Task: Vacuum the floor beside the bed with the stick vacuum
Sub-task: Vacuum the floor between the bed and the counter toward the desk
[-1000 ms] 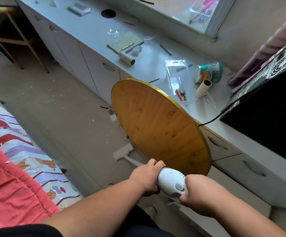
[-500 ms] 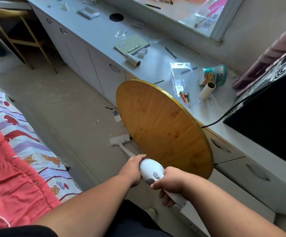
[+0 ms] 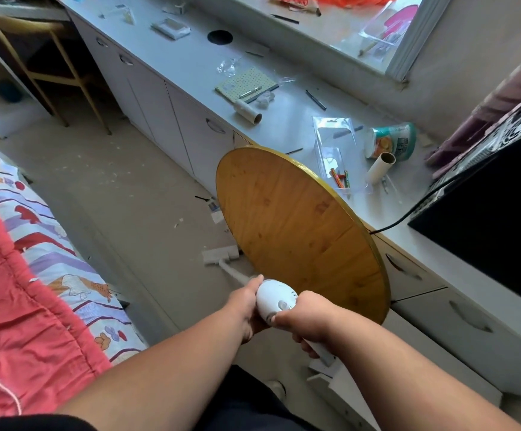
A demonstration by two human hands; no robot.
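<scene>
A round wooden tabletop (image 3: 296,231) leans tilted against grey cabinets (image 3: 172,110). On the counter lie a dotted notebook (image 3: 245,85), cardboard tubes (image 3: 380,168) (two) and a snack tub (image 3: 391,141).

Glossy white plastic vacuum (image 3: 276,298)

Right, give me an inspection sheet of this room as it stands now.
Surface: floor beige, scattered with white crumbs and paper scraps.
Job's things: stick vacuum, white; its head on the floor beside the round wooden tabletop.
Clutter: cardboard tubes, packaging, notebook on the counter.
Grippers: left hand and right hand both grip the vacuum.
Cables: black cable crosses the counter.
Surroundings: bed, chair, window.
</scene>
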